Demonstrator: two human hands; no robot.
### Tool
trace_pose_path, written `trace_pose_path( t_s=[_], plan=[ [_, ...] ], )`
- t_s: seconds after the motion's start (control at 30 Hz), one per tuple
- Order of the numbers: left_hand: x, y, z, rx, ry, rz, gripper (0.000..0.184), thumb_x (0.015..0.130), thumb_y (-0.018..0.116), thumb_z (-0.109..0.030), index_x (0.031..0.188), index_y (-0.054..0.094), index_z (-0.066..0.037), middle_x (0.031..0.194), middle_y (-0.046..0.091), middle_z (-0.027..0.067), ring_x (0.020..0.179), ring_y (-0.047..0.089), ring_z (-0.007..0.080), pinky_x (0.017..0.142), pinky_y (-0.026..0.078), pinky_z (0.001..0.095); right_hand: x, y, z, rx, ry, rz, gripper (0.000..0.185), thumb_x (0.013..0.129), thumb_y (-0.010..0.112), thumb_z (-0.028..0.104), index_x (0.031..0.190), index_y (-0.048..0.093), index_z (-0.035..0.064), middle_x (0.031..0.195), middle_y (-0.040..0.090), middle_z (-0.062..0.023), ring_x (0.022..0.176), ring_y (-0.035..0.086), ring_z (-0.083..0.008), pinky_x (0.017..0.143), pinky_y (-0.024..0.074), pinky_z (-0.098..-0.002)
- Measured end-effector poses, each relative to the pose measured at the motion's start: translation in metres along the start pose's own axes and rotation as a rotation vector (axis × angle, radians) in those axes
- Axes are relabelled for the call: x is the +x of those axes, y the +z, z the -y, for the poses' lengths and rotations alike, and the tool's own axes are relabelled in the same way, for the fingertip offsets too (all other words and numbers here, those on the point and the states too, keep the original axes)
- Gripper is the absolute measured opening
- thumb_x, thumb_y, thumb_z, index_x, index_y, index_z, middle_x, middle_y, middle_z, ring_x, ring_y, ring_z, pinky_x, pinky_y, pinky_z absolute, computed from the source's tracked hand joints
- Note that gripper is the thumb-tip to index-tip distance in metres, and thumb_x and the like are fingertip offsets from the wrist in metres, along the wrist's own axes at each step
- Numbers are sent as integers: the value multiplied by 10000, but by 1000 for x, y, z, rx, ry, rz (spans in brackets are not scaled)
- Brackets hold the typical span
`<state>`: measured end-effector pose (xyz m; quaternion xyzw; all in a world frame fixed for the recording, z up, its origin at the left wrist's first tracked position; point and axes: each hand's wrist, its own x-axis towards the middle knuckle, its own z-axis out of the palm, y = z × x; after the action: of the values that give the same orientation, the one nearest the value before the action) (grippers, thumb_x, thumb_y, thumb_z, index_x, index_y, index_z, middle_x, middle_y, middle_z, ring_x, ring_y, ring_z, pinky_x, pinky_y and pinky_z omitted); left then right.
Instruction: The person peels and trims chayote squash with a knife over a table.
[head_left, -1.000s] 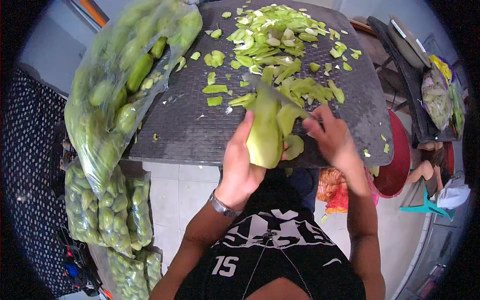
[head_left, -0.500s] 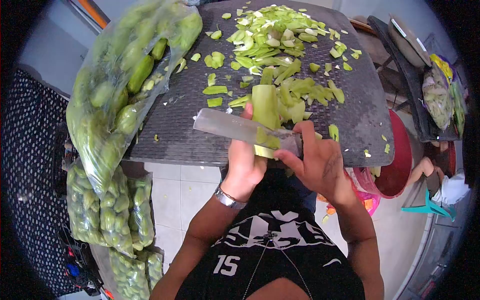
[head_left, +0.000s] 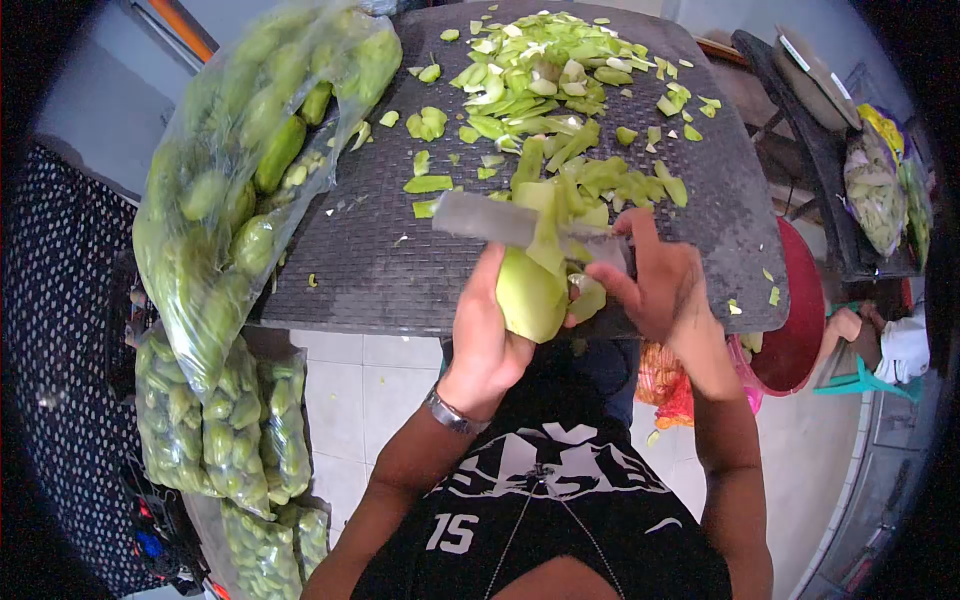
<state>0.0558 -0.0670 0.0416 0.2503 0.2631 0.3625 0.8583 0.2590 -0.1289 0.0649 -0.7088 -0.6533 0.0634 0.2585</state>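
My left hand [head_left: 485,335] is wrapped round a pale green vegetable [head_left: 530,295] over the near edge of the dark table. A broad knife [head_left: 485,219] is held by its handle in my right hand [head_left: 650,280], its blade pointing left across the vegetable's upper part. A strip of peel hangs at the blade. Beyond my hands, cut green peelings [head_left: 605,180] lie on the table, with a larger heap of peelings [head_left: 545,60] farther back. Motion blurs my right fingers and the knife.
A clear bag of green vegetables [head_left: 205,190] lies over the table's left side. More filled bags [head_left: 230,425] are below it. A red tub [head_left: 795,310] stands at the right, near a dark shelf [head_left: 815,170] and a partly visible person [head_left: 850,335].
The knife has moved up and away from my body, from the vegetable's near part to its upper part. My right hand has shifted slightly right, and the vegetable is turned differently in my left hand.
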Motion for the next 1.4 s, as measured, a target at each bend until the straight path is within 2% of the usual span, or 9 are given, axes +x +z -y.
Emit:
trace_pose_path(
  t_s=[0.3, 0.33, 0.53, 0.63, 0.7, 0.8, 0.87, 1.17, 1.4],
  plan=[
    [-7, -9, -20, -326, -174, 90, 609, 1052, 429, -579, 1372, 557, -77, 1144, 680, 166, 925, 679, 284, 724, 593, 437, 19, -20, -48, -47, 289, 62, 477, 1021, 555, 535, 1124, 543, 70, 784, 681, -279, 805, 677, -501, 729, 533, -565],
    [-10, 0, -26, -310, -158, 23, 621, 1045, 441, -588, 1371, 562, -73, 1146, 680, 164, 929, 677, 282, 750, 591, 438, 18, -21, -57, -5, 287, 82, 461, 1056, 532, 500, 1057, 594, 43, 703, 653, -221, 643, 678, -409, 571, 497, -477],
    [10, -12, -21, -97, -16, -54, 541, 1032, 516, -492, 1356, 570, -62, 1154, 686, 169, 962, 684, 302, 853, 580, 416, 9, -38, -38, 1183, 745, 611, 572, 1074, 429, 583, 1061, 627, 47, 577, 503, 6, 425, 523, -95, 384, 408, -303],
    [15, -9, -24, -123, -51, -54, 484, 1033, 527, -448, 1335, 573, -73, 1131, 691, 150, 964, 688, 293, 851, 574, 405, -6, -21, -17, 1119, 797, 501, 492, 1081, 474, 505, 1124, 614, 35, 566, 512, -37, 417, 542, -215, 428, 458, -362],
    [21, -10, -21, -117, -66, -66, 433, 1032, 535, -430, 1298, 578, -91, 1108, 693, 105, 939, 688, 255, 841, 566, 400, -20, 1, 9, 415, 188, 70, 380, 1004, 647, 368, 1158, 557, 32, 775, 669, -177, 673, 688, -450, 600, 542, -473],
    [28, -14, -6, -321, -24, -170, 456, 1036, 520, -474, 1313, 608, -122, 1122, 712, 113, 967, 705, 277, 856, 576, 422, -35, 1, 38, 211, 60, 63, 469, 951, 700, 448, 1162, 548, 57, 871, 709, -179, 737, 724, -416, 616, 559, -483],
    [24, -12, -11, -327, -120, -24, 443, 1036, 514, -487, 1282, 632, -139, 1119, 722, 91, 969, 709, 264, 868, 573, 432, -39, 2, 50, 125, -93, 41, 515, 931, 714, 487, 1165, 547, 59, 853, 706, -172, 721, 723, -403, 616, 564, -484],
    [30, -9, -8, -286, -110, -11, 416, 1015, 520, -493, 1190, 678, -151, 1080, 744, 83, 940, 717, 247, 852, 576, 426, -35, 12, 50, 18, -206, -41, 603, 859, 795, 475, 1191, 599, 11, 785, 682, -160, 673, 708, -355, 603, 541, -424],
    [34, -8, -11, -227, -125, -31, 415, 998, 533, -484, 1185, 677, -143, 1063, 743, 79, 941, 717, 245, 857, 575, 420, -36, 14, 46, -50, -286, -108, 641, 879, 722, 581, 1140, 606, 7, 757, 664, -133, 619, 687, -324, 542, 543, -415]
  ],
)
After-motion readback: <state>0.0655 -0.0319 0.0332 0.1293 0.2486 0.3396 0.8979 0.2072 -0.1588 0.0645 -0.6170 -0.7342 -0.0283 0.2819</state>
